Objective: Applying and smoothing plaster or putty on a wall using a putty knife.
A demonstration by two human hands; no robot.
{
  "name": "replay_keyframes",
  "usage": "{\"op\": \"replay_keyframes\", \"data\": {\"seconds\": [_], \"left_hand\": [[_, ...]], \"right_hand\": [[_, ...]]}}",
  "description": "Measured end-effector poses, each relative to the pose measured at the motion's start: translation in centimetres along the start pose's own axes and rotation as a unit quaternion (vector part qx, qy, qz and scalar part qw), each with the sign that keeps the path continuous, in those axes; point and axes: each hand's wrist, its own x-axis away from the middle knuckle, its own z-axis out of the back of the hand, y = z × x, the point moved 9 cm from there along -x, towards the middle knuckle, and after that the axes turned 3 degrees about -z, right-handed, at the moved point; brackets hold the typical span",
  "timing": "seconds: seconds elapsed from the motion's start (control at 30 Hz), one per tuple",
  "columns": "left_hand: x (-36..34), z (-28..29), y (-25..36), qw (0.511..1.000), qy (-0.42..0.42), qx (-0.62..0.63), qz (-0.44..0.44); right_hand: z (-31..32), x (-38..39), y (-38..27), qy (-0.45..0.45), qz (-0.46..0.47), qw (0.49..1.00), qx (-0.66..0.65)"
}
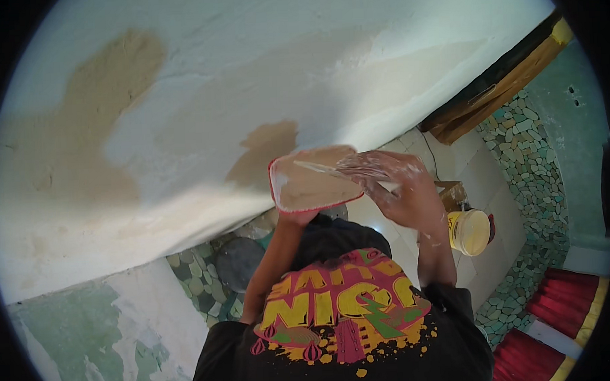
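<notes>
My left hand (298, 215) holds a red-rimmed flat board (308, 187) from below, spread with beige, wet-looking compound. My right hand (402, 190) is closed around a flat blade tool (324, 168), its tip over the board's surface; whether it touches the compound is hard to tell. White and beige smears coat the fingers and wrist of that hand. Beyond the board is a white wall (213, 66) with darker beige patches (263, 135) of compound.
A yellow bucket (471, 232) and a cardboard box (451, 192) stand on tiles at right, near a pebble-patterned strip (532, 156) and brown cloth (489, 90). Red-and-yellow fabric (561, 299) lies lower right. A dark round object (233, 263) is at lower left, near peeling green paint (68, 340).
</notes>
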Motion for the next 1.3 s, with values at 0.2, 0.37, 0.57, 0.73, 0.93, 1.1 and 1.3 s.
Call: {"op": "replay_keyframes", "data": {"seconds": [0.2, 0.37, 0.57, 0.73, 0.93, 1.1, 1.3], "left_hand": [[-0.4, 2.8, -0.1, 0.986, -0.015, 0.167, -0.014], [0.1, 5.9, -1.6, 0.981, 0.047, 0.189, -0.029], [0.3, 2.9, 0.3, 0.992, -0.013, 0.113, -0.058], [0.2, 2.8, 0.6, 0.992, -0.004, 0.124, -0.034], [0.4, 2.5, 0.5, 0.990, 0.007, 0.137, -0.012], [0.8, 3.1, 0.3, 0.987, 0.057, 0.148, -0.001], [1.3, 4.4, 1.4, 0.991, 0.060, 0.118, 0.013]], "right_hand": [[-3.7, -1.1, -0.2, -0.076, 0.013, 0.987, 0.138], [-8.1, -1.2, 0.3, -0.183, 0.059, 0.947, 0.257], [-10.9, -0.6, 2.4, -0.247, 0.014, 0.926, 0.284], [-11.1, -1.8, 3.7, -0.295, -0.022, 0.932, 0.208], [-7.0, -3.0, 5.0, -0.223, -0.071, 0.971, 0.056], [-2.7, -1.3, 8.4, -0.062, -0.117, 0.983, -0.124], [-6.3, 6.2, 14.1, 0.159, -0.271, 0.810, -0.494]]}}
